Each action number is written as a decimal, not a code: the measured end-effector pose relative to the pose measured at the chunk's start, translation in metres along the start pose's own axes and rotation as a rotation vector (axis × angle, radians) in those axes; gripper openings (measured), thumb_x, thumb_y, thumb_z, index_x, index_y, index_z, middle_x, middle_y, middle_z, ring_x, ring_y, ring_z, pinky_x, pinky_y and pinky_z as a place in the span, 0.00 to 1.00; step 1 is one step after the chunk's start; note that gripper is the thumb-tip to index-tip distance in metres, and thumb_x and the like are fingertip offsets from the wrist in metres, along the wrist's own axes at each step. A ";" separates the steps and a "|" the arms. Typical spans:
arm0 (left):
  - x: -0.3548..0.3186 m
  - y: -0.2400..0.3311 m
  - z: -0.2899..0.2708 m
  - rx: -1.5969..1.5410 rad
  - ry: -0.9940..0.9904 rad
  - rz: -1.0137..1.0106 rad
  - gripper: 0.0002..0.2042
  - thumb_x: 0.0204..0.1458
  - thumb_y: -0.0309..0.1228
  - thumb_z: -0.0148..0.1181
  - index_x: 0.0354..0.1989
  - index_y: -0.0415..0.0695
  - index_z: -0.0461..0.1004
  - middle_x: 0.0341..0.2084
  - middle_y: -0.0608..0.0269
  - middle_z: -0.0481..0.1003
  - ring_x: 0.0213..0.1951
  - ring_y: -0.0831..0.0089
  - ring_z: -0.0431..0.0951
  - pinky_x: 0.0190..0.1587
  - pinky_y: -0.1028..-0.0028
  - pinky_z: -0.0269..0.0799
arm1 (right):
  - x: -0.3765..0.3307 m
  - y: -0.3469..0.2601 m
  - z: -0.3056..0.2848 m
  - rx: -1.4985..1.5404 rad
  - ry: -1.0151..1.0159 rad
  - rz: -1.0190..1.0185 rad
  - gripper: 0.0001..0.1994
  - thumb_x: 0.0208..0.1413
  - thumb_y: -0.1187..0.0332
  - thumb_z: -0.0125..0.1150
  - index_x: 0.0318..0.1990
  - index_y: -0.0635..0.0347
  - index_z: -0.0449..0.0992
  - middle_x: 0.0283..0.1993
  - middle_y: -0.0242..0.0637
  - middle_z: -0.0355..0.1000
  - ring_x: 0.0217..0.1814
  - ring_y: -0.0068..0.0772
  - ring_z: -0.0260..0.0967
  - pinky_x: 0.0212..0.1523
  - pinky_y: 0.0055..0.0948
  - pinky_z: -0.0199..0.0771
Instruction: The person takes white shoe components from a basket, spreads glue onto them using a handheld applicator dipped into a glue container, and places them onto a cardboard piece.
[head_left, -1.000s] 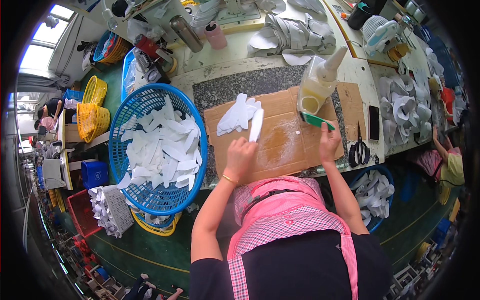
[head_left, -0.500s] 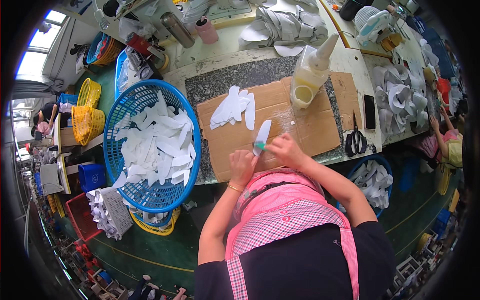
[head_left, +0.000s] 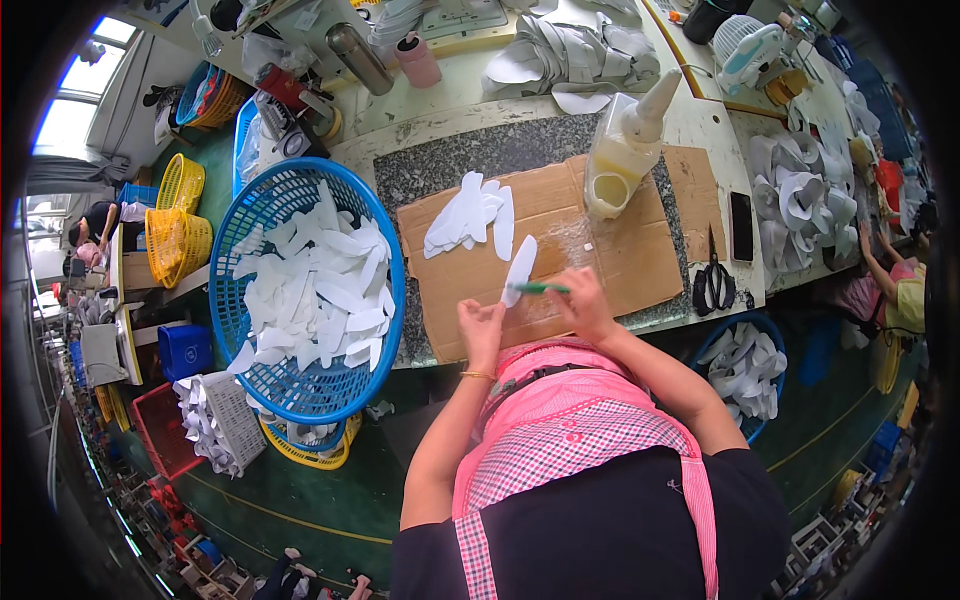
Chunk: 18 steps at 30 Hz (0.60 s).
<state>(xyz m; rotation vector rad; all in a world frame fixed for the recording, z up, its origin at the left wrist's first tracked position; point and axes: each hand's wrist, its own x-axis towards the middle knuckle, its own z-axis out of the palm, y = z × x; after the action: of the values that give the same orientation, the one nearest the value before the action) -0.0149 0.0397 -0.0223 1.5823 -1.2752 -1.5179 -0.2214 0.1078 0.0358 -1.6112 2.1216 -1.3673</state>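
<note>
My left hand [head_left: 484, 328] pinches the lower end of a long white cut piece [head_left: 520, 264] over the cardboard sheet [head_left: 450, 300]. In my right hand [head_left: 585, 302] is a slim green brush [head_left: 542, 288], held roughly level, its tip touching the white piece. Several more white pieces [head_left: 462, 218] lie overlapping on the cardboard, farther off to the left. A translucent squeeze bottle [head_left: 620, 160] with a pale spout and yellowish contents rests at the far right of the cardboard. A wet-looking patch shows between the bottle and my right hand.
A blue basket [head_left: 222, 290] full of white pieces is at the left. On the right lie black scissors [head_left: 713, 285] and a phone [head_left: 740, 225]. Farther back are a pink bottle [head_left: 417, 62], a steel flask [head_left: 360, 60] and stacked pieces [head_left: 565, 55]. Another person's arms [head_left: 880, 262] show far right.
The brush has swung from pointing down at the piece to lying nearly level, showing more of its green handle. My right hand has shifted slightly right, and the white piece a little left.
</note>
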 end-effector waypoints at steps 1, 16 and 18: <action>0.002 -0.006 0.000 0.078 -0.041 -0.079 0.21 0.50 0.25 0.70 0.42 0.41 0.59 0.29 0.54 0.82 0.32 0.72 0.80 0.39 0.73 0.74 | -0.004 0.000 0.005 0.021 -0.134 -0.088 0.04 0.56 0.70 0.64 0.37 0.55 0.78 0.31 0.36 0.71 0.34 0.42 0.68 0.39 0.38 0.61; -0.003 0.017 -0.005 -0.035 -0.014 -0.161 0.24 0.55 0.30 0.67 0.47 0.42 0.53 0.31 0.52 0.82 0.27 0.76 0.76 0.30 0.77 0.68 | 0.006 0.011 -0.020 0.043 -0.392 -0.213 0.06 0.52 0.72 0.65 0.38 0.56 0.78 0.32 0.37 0.71 0.35 0.40 0.68 0.40 0.37 0.63; -0.006 0.040 0.003 -0.047 0.014 -0.003 0.23 0.54 0.26 0.67 0.45 0.43 0.53 0.29 0.57 0.81 0.25 0.84 0.71 0.27 0.82 0.64 | 0.020 0.035 -0.035 -0.050 -0.189 -0.175 0.04 0.56 0.71 0.63 0.38 0.57 0.78 0.33 0.40 0.71 0.36 0.42 0.67 0.40 0.37 0.63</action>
<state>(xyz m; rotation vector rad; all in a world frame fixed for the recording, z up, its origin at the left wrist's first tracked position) -0.0260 0.0315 0.0162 1.5623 -1.2210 -1.5249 -0.2746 0.1113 0.0386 -1.9030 1.9612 -1.1609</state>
